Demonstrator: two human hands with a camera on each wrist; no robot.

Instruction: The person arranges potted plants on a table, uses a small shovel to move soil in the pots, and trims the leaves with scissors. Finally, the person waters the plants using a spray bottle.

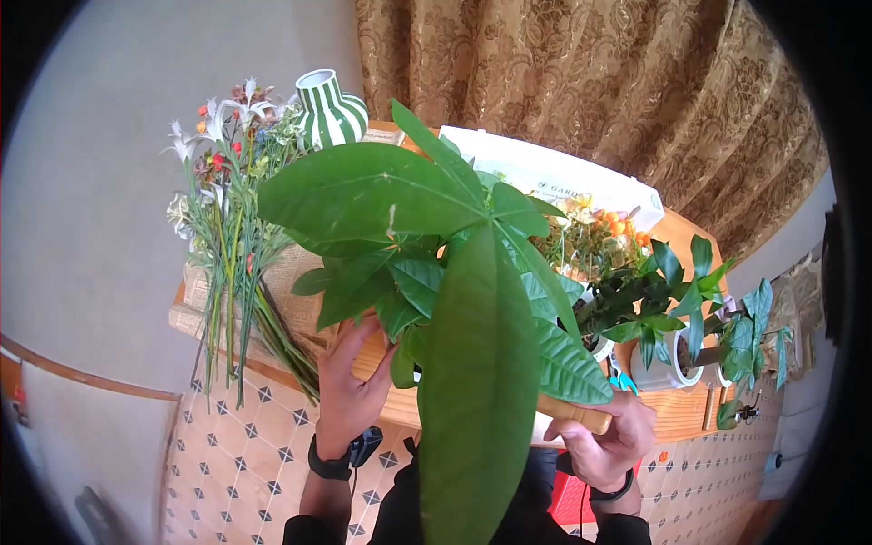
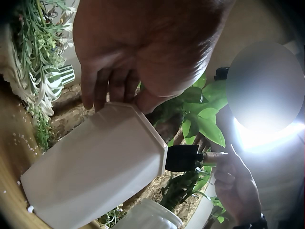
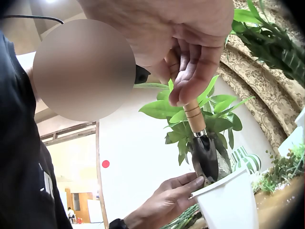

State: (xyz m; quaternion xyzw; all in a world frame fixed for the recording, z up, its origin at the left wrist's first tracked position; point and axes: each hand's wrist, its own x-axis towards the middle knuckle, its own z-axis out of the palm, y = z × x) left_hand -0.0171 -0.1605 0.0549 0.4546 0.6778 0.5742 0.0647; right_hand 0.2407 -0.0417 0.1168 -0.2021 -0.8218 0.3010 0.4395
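A tall white pot (image 2: 95,167) with an angular rim stands on the wooden table, a leafy green plant (image 1: 481,300) rising from it and covering much of the head view. My left hand (image 1: 352,386) holds the pot at its rim, fingers on the far side and thumb near the plant's base. My right hand (image 1: 607,440) grips the wooden handle (image 3: 194,116) of a small trowel. The trowel's black blade (image 3: 205,157) points down at the pot's rim, beside the stem. Leaves hide the pot in the head view.
Cut flowers (image 1: 232,200) lie on burlap at the left, near a green-striped vase (image 1: 329,113). A white box (image 1: 545,173), orange flowers (image 1: 618,225) and a potted plant in a white pot (image 1: 668,363) are behind and to the right. A patterned curtain (image 1: 581,73) hangs behind.
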